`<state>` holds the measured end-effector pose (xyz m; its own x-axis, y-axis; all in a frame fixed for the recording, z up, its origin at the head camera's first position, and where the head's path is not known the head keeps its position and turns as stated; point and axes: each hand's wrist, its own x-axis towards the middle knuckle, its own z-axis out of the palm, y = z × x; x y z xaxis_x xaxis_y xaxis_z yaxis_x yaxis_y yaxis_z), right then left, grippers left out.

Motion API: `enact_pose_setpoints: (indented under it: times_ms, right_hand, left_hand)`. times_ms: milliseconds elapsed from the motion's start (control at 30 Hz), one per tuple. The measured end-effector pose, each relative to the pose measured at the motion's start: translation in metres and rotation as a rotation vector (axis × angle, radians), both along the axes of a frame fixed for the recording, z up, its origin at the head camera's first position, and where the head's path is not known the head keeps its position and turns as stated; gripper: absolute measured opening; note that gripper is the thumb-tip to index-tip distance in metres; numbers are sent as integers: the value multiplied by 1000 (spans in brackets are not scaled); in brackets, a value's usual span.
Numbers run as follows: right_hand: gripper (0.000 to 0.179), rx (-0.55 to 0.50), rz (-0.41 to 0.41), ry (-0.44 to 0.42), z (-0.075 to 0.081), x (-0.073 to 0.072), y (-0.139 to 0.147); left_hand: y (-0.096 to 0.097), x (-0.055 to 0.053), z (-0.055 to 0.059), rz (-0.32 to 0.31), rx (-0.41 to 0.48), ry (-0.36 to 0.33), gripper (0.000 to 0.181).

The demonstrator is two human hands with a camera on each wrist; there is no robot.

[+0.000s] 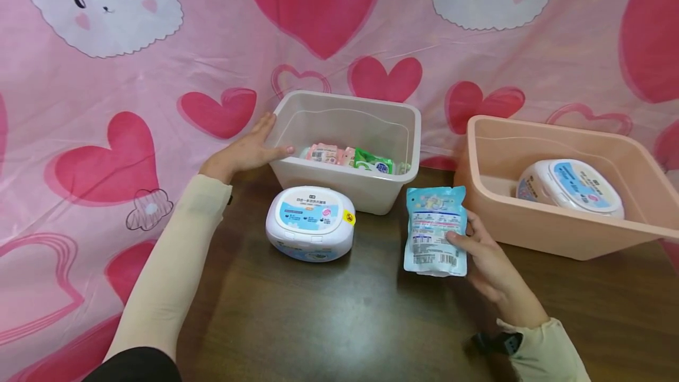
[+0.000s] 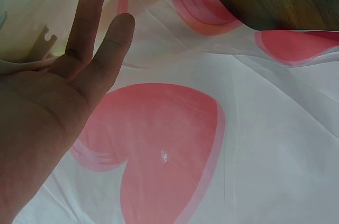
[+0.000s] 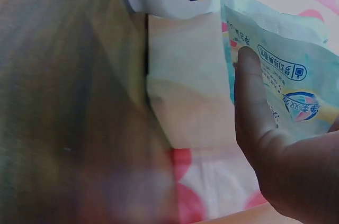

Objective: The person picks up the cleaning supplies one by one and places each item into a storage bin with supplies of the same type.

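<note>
My right hand (image 1: 490, 261) holds a light-blue printed pouch (image 1: 432, 229) by its right edge, thumb across the printed side, over the table in front of the two bins. The right wrist view shows the thumb on the pouch (image 3: 288, 68) close up. At the left end of the grey bin (image 1: 339, 178), my left hand (image 1: 246, 149) rests with fingers straight against the side and thumb at the front rim. In the left wrist view two extended fingers of the left hand (image 2: 47, 107) show. Inside the grey bin lie pink packets (image 1: 323, 153) and a green packet (image 1: 373, 161).
A white lidded tub (image 1: 310, 223) stands on the dark wooden table (image 1: 318, 323), just in front of the grey bin. To the right, a peach bin (image 1: 557, 226) contains a similar white tub (image 1: 570, 187). A pink heart-patterned cloth (image 1: 212, 28) hangs behind and along the left.
</note>
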<state>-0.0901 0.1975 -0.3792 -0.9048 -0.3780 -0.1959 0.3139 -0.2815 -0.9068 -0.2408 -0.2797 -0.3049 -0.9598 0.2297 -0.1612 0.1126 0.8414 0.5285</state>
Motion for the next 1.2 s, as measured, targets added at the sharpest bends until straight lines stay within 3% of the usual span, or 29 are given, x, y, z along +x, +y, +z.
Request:
enact_pose_setpoints:
  times_ms: [433,767,933,1100,1200]
  right_hand:
    - [61,19,6,158,30,-12,4]
    - [60,-93,11,238,61,-25,12]
    - [62,-172,33,203,75,-39,11]
    - [59,-302,48,132,79,-56,1]
    - [57,-327,46,94,80,-68,-5]
  left_hand:
    - [-1,1,-1,3,4,6,114]
    - [-1,1,-1,-3,9,12,113]
    - [0,2,1,-4,-3,14,112]
    - [1,3,3,-11,-12,15,110]
    - [0,4,3,-11,-8,12,110]
